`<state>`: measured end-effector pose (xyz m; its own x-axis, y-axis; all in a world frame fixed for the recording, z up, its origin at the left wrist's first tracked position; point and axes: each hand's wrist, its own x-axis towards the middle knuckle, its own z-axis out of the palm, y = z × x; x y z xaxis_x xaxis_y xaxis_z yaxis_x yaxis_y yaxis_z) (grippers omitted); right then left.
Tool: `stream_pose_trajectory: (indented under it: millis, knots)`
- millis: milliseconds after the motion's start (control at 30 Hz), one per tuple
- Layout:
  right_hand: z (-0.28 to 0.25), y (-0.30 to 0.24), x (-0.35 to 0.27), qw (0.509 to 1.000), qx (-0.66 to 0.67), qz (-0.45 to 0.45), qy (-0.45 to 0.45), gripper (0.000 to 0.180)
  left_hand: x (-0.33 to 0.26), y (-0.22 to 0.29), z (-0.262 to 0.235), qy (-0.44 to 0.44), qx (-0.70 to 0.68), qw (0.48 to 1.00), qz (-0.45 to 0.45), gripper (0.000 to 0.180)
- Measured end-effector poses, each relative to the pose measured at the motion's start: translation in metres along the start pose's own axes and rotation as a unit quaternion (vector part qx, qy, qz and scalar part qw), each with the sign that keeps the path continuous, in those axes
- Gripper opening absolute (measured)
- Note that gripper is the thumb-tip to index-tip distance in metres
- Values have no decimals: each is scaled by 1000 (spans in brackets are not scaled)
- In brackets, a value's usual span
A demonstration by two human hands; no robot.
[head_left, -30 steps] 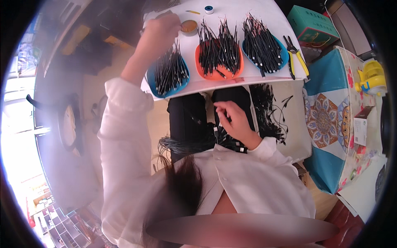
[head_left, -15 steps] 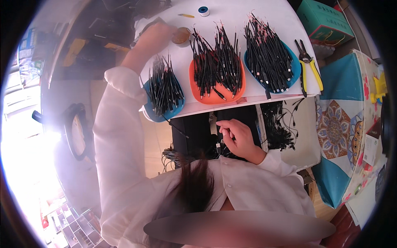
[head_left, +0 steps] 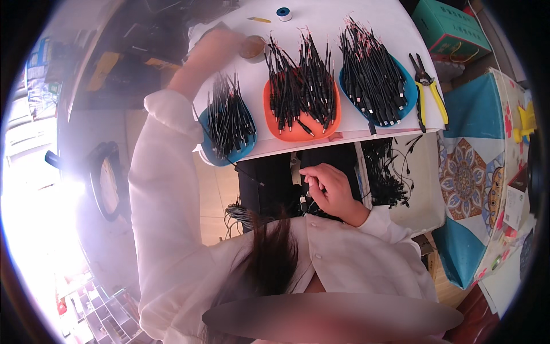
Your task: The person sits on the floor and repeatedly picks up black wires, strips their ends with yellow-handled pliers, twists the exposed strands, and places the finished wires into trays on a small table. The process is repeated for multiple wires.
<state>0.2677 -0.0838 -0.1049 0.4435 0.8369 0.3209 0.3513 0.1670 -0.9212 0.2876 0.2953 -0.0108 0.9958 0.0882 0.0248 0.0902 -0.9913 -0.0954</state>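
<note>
My left arm reaches over the far left of the white table (head_left: 269,148). My left hand (head_left: 225,45) is blurred there beside a round brown pot (head_left: 252,48), its fingers hidden. In my lap, my right hand (head_left: 331,188) has loosely curled fingers with nothing visible in them. Black cables with metal plugs lie in three dishes: a small blue dish (head_left: 236,152) at left, an orange dish (head_left: 292,132) in the middle and a larger blue dish (head_left: 409,102) at right. Many cables in the middle and right dishes show bare, reddish wire ends.
Yellow-handled pliers (head_left: 428,100) lie at the table's right edge. A spool (head_left: 283,14) and a small yellow tool (head_left: 259,20) are at the far side. More black cables (head_left: 387,175) hang below the table. A green box (head_left: 450,31) stands at the back right.
My left hand is more blurred but stays by the pot. The dishes and cables sit slightly higher in the picture. My right hand has not visibly moved.
</note>
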Motion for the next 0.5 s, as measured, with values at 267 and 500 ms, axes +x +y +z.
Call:
stream_pose_trajectory:
  millis: [267,500]
  knots:
    - [5,0,2,999,9,-25,34,17,-40,-48,-30,89,-118,976,-161,14]
    - [4,-2,3,1000,-3,7,-10,16,-48,-67,-8,59,-143,964,-218,15]
